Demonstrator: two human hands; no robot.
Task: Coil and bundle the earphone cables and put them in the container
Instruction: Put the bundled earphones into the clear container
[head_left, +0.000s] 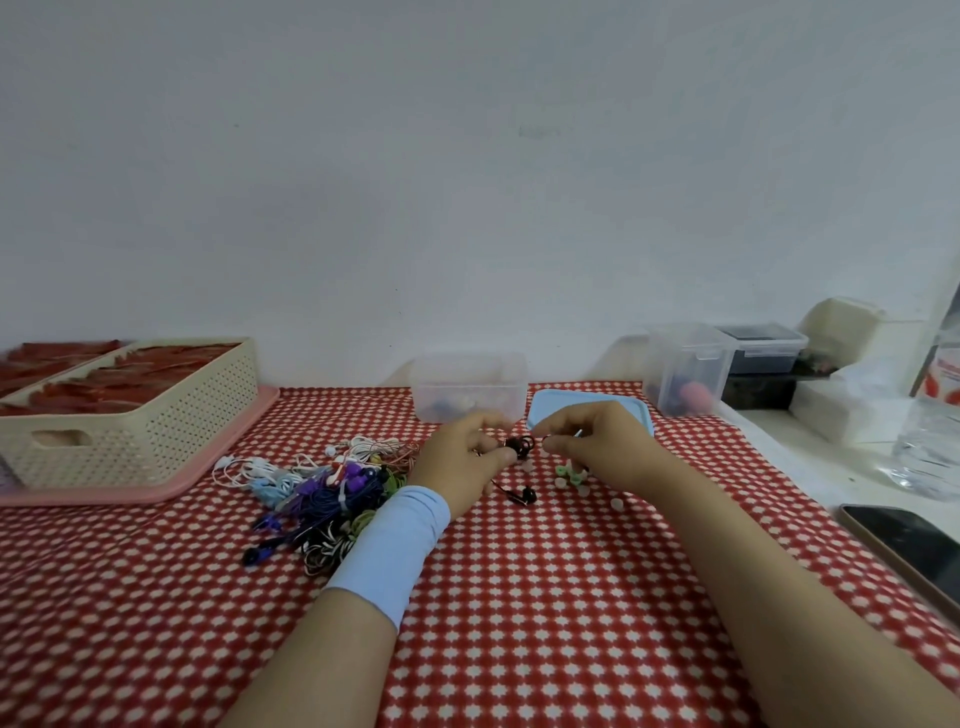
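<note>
- Reading labels first: the bottle (932, 415) at the right edge carries a red-and-white label, but the text is too blurred for me to read.
- Left hand (467, 457), centre frame: thumb and fingers pinch a small coil of the black earphone cable (521, 446), held just above the tablecloth (545, 597).
- Right hand (597, 447): fingertips curled, pinching a thin end of the same cable just right of the coil.
- Black earbuds (524, 494) lie on the cloth just below the hands.
- Container (470, 387): clear, lid off, directly behind the hands; blue lid (589, 410) lies flat to its right.
- Earphone pile (332, 493) sits left of the left wrist.
</note>
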